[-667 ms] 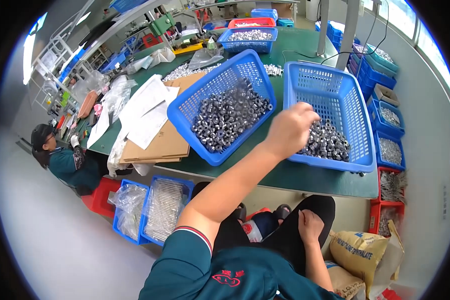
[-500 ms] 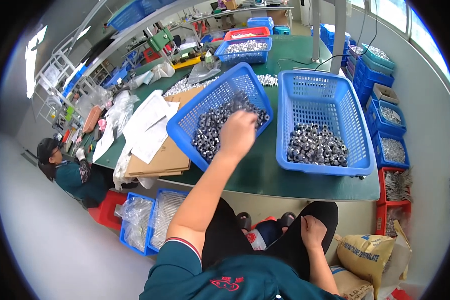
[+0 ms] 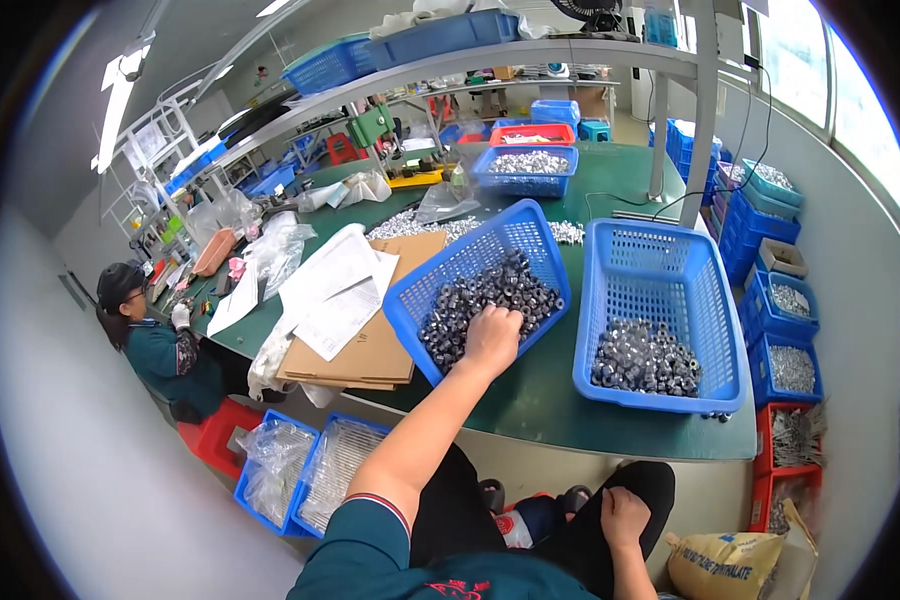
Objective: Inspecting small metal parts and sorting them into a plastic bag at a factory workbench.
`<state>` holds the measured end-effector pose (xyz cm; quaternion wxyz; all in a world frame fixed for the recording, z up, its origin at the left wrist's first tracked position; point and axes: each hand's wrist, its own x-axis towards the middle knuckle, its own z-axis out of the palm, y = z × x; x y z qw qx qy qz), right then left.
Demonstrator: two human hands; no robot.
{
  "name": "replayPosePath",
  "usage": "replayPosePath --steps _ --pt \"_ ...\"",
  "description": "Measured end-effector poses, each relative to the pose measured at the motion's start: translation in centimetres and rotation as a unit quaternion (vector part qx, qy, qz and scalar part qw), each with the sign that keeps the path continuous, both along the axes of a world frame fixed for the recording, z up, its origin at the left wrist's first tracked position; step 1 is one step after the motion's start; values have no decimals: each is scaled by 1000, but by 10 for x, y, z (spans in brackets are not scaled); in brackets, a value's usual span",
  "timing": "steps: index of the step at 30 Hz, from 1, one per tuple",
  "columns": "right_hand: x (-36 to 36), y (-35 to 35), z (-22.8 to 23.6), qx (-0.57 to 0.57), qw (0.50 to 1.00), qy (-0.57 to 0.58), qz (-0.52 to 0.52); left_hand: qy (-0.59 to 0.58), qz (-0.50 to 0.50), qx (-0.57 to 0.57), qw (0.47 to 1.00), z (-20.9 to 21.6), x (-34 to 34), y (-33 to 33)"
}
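My left hand (image 3: 493,340) reaches into the tilted blue basket (image 3: 410,322) at the middle of the table. Its fingers curl down against a pile of small dark, shiny ring-like metal parts (image 3: 457,308); whatever they grip is hidden. To its right, a second blue basket (image 3: 660,240) holds a smaller heap of similar parts (image 3: 646,360) at its near end. My right hand (image 3: 624,517) lies on my right thigh, fingers curled in; what is inside, if anything, does not show.
Cardboard (image 3: 355,372) and papers (image 3: 338,290) lie left of the tilted basket. Silvery parts (image 3: 450,228) spread behind it, before another blue basket (image 3: 526,182). Stacked bins (image 3: 788,325) line the right wall; sacks (image 3: 725,568) stand below. A co-worker (image 3: 150,345) sits at left.
The head view has tilted up, so the table appears lower. My left hand has shifted slightly nearer and left within the tilted basket. My right hand stays on the thigh.
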<state>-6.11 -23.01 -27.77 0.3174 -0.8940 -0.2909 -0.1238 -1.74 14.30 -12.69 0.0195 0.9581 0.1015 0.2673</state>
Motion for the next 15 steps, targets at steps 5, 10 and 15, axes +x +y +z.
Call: replayPosePath --steps 5,10,15 --pt "3 -1 0 -16 1000 -14 -12 -20 8 5 1000 2 7 1" --pt "6 4 4 -16 1000 -16 -10 6 5 -23 1000 4 6 7" --pt "2 5 3 -18 1000 -12 -11 -130 -4 -231 964 29 -14 -11"
